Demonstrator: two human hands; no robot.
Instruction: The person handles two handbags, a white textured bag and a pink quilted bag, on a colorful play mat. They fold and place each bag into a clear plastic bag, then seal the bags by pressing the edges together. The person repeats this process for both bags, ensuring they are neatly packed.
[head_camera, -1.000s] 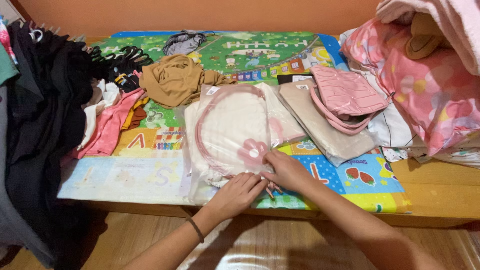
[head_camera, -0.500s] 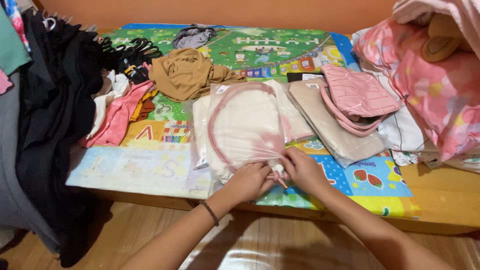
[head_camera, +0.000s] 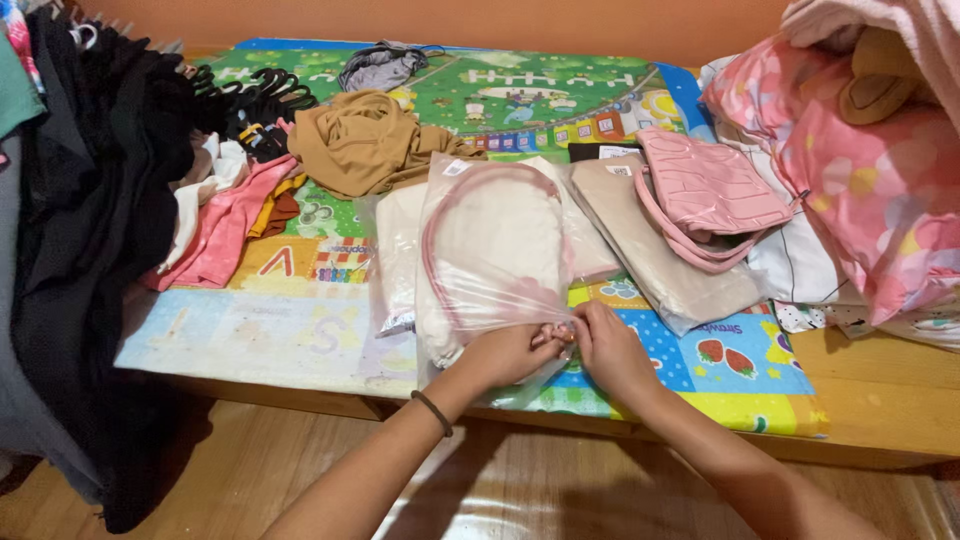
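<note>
A foam play mat (head_camera: 300, 330), flat and printed with bright letters and cartoon shapes, covers the wooden platform. At nine o'clock hangs a heavy mass of black clothes (head_camera: 90, 230), soft and drooping. At three o'clock sits a puffy pink floral bedding bundle (head_camera: 860, 170). Near the centre lies a crinkly clear plastic bag (head_camera: 490, 250) holding cream fabric and a thin pink hoop-shaped strap; it rests on another flat bagged cream garment. At one o'clock from it, a ribbed pink handbag (head_camera: 705, 185) lies on a smooth beige packet (head_camera: 660, 265). At eleven o'clock is a crumpled mustard cloth (head_camera: 360, 140), with black plastic hangers (head_camera: 250, 100) beyond. At six o'clock the left hand (head_camera: 505, 355) and right hand (head_camera: 610, 350) meet, fingers pinched together on the bag's gathered neck, twisting the plastic tight.
</note>
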